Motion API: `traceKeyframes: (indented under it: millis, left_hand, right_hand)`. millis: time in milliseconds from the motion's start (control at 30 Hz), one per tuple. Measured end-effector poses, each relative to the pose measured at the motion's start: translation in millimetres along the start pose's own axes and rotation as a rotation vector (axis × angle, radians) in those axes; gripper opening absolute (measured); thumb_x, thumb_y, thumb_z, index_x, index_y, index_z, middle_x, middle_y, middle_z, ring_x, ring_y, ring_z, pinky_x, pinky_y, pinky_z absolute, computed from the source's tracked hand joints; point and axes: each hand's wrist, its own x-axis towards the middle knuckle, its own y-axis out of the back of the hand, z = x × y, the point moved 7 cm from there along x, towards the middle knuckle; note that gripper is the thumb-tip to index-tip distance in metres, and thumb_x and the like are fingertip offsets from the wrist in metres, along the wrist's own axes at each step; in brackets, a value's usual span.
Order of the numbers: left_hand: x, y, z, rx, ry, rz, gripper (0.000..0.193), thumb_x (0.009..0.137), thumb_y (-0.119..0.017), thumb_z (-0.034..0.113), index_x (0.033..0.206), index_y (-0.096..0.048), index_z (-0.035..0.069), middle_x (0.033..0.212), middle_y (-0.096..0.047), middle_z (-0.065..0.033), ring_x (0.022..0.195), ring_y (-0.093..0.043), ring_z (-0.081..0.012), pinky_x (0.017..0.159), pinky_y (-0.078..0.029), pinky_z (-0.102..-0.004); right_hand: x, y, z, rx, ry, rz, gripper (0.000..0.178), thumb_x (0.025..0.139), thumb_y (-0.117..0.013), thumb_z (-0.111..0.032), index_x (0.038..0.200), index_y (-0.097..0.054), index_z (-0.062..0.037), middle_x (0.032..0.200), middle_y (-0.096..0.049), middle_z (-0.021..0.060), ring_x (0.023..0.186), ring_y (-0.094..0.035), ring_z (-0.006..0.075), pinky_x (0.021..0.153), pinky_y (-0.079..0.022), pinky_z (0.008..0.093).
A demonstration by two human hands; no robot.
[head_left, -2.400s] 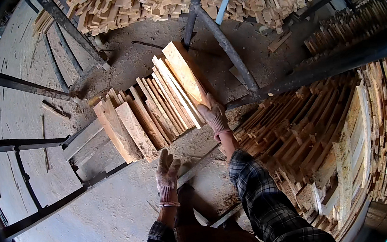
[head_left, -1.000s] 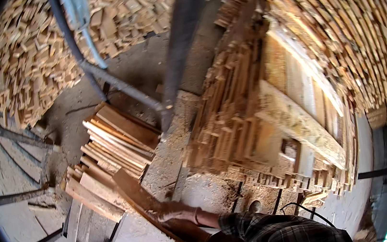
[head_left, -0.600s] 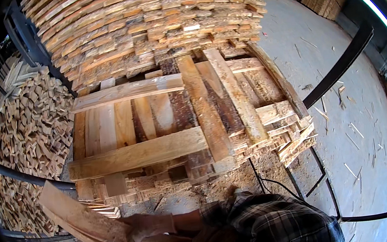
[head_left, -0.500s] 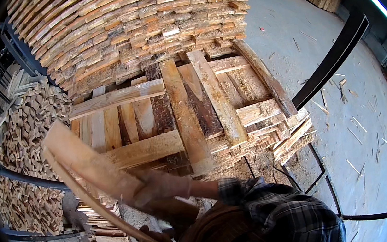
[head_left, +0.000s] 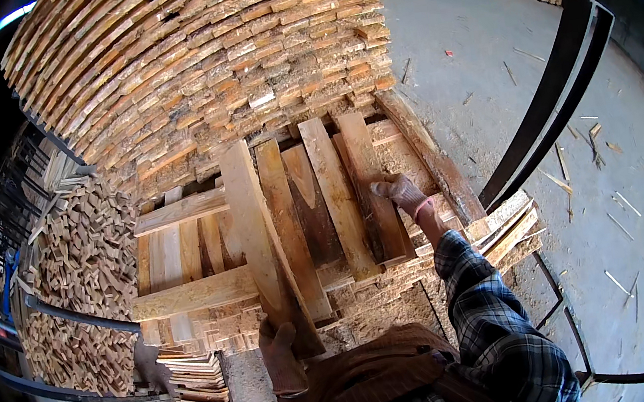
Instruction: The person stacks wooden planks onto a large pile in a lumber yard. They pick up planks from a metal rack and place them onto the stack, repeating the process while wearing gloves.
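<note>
My left hand (head_left: 282, 360), in a pale glove, grips the near end of a long wooden board (head_left: 258, 233). That board slants up and away over the layer of boards below. My right hand (head_left: 403, 193), also gloved, is closed at the right edge of a darker board (head_left: 370, 183) lying across the top of the pile. Between these two boards lie a brown-edged board (head_left: 292, 229) and a lighter board (head_left: 338, 199), side by side with gaps. Two crosswise boards, one far (head_left: 179, 212) and one near (head_left: 189, 295), lie on the left of the pile.
Behind the pile rises a tall stack of boards (head_left: 226, 76). Small wood offcuts (head_left: 84, 262) fill a metal-railed area at left. Short slats (head_left: 201, 393) are stacked near the front left. A dark metal post (head_left: 547, 101) leans at right above a floor (head_left: 480, 45) strewn with splinters.
The two boards carried at the left are now apart. One lies at the right under my right hand, which reached rightward; the other is in my left hand, over the pile.
</note>
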Motion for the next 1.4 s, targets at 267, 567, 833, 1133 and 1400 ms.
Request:
traceKeyframes:
  millis: [267, 567, 833, 1133, 1400]
  left_hand:
    - [4.8, -9.1, -11.2, 0.027, -0.038, 0.072, 0.042, 0.074, -0.076, 0.002, 0.112, -0.059, 0.003, 0.101, -0.065, -0.0027, 0.089, -0.061, -0.0146, 0.08, -0.052, -0.0283]
    - [18.8, -42.7, -16.6, 0.127, -0.053, -0.023, 0.045, 0.078, -0.075, 0.006, 0.118, -0.055, -0.001, 0.107, -0.064, -0.0067, 0.094, -0.06, -0.0179, 0.086, -0.05, -0.0306]
    - [0.7, -79.4, -17.8, 0.139, -0.018, -0.02, 0.04, 0.082, -0.073, 0.012, 0.116, -0.054, 0.002, 0.104, -0.062, -0.0058, 0.09, -0.062, -0.0177, 0.078, -0.054, -0.0314]
    - [13.7, -117.9, -37.7, 0.194, 0.004, 0.006, 0.036, 0.083, -0.072, 0.011, 0.114, -0.055, 0.005, 0.102, -0.061, -0.0031, 0.089, -0.061, -0.016, 0.077, -0.054, -0.0297]
    - [69.6, -265.5, -124.6, 0.45, 0.122, -0.365, 0.05, 0.078, -0.077, 0.02, 0.12, -0.056, 0.001, 0.108, -0.062, -0.0125, 0.099, -0.059, -0.0226, 0.086, -0.048, -0.0354]
  right_hand:
    - [7.3, -25.8, -32.6, -0.651, 0.418, 0.303, 0.087, 0.073, -0.075, -0.044, 0.14, -0.041, -0.0008, 0.121, -0.06, 0.0244, 0.11, -0.058, 0.0389, 0.09, -0.048, 0.0437]
    - [46.1, 55.3, 13.4, -0.603, 0.186, 0.209, 0.069, 0.078, -0.069, -0.031, 0.136, -0.045, -0.0021, 0.107, -0.061, 0.0317, 0.099, -0.061, 0.0409, 0.079, -0.05, 0.0473]
    - [12.0, 35.3, -9.5, -0.623, 0.066, 0.193, 0.101, 0.066, -0.08, -0.047, 0.142, -0.032, -0.0005, 0.111, -0.06, 0.0301, 0.106, -0.058, 0.0435, 0.09, -0.047, 0.0459]
    - [-11.0, 34.2, 15.2, -0.77, 0.289, 0.278, 0.055, 0.088, -0.058, -0.033, 0.133, -0.046, -0.0048, 0.11, -0.059, 0.0275, 0.101, -0.06, 0.0421, 0.084, -0.05, 0.0474]
    - [-4.8, 180.4, 43.1, -0.667, -0.012, 0.327, 0.076, 0.081, -0.068, -0.044, 0.138, -0.042, -0.0014, 0.116, -0.063, 0.0225, 0.114, -0.058, 0.0341, 0.091, -0.048, 0.0406]
